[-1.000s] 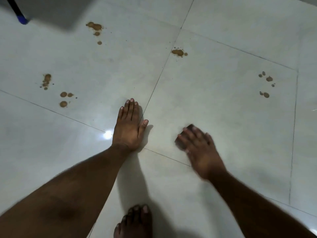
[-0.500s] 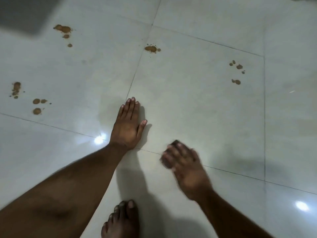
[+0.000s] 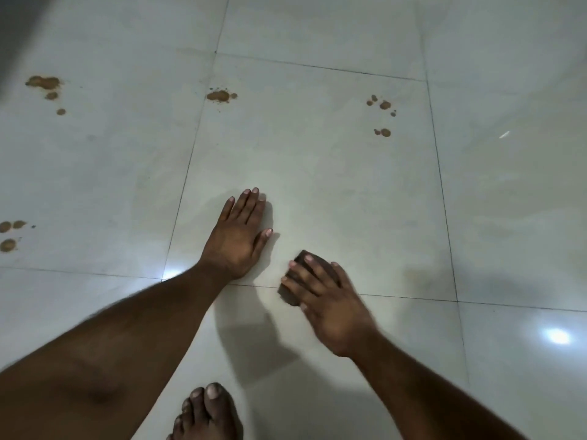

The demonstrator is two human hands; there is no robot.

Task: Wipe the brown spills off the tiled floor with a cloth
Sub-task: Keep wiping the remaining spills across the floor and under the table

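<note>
Since then the right hand [image 3: 330, 300] had slid its dark folded cloth [image 3: 293, 281] back onto the grout line beside the flat, spread left hand [image 3: 236, 236]; brown spills [image 3: 219, 96] lay well beyond.

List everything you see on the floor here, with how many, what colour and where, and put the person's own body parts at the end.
brown spills: four clusters; far left, left edge, far centre, far right
cloth: one, dark brown, under the right hand on the grout line
tiled floor: pale glossy tiles, dark grout lines, light glare spots
left hand: one, flat on the floor, fingers straight
right hand: one, pressing on the cloth
foot: one, bare, bottom centre
</note>
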